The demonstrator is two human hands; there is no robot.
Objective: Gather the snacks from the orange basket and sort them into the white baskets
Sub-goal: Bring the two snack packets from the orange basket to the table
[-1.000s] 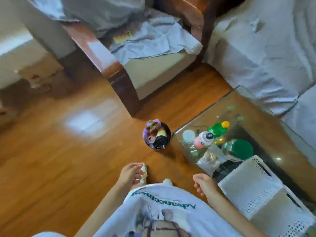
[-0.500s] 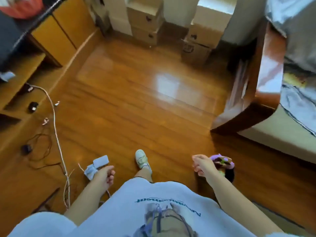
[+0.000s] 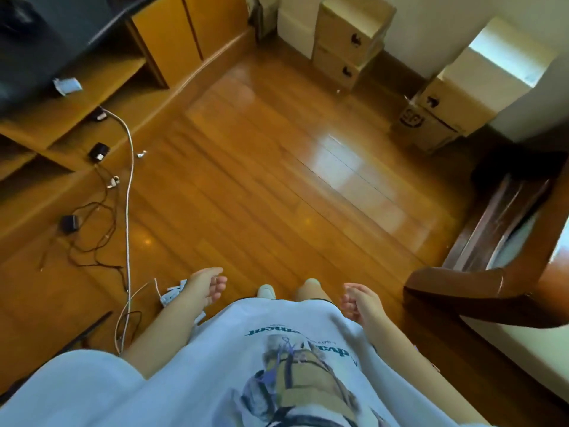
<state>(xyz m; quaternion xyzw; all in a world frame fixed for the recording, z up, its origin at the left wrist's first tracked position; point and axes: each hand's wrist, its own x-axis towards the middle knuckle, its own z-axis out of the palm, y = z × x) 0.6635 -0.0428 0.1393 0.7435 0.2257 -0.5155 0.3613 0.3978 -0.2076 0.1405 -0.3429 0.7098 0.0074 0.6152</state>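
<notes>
Neither the orange basket, the snacks nor the white baskets appear in the head view. My left hand (image 3: 205, 285) hangs at my side above the wooden floor, fingers loosely curled, holding nothing. My right hand (image 3: 361, 300) hangs on the other side, its fingers also loosely curled and empty. Between them I see my white shirt and the tips of my shoes.
Cables (image 3: 127, 192) and small black adapters (image 3: 70, 222) trail over the floor at the left, beside a wooden TV cabinet (image 3: 77, 97). Cardboard boxes (image 3: 348, 41) stand against the far wall. A dark wooden armchair frame (image 3: 480, 282) juts in at the right. A white power strip (image 3: 172, 293) lies by my left hand.
My view has swung left, away from the glass table, white baskets and dark pot, which have dropped out of sight. Both hands stay low and empty.
</notes>
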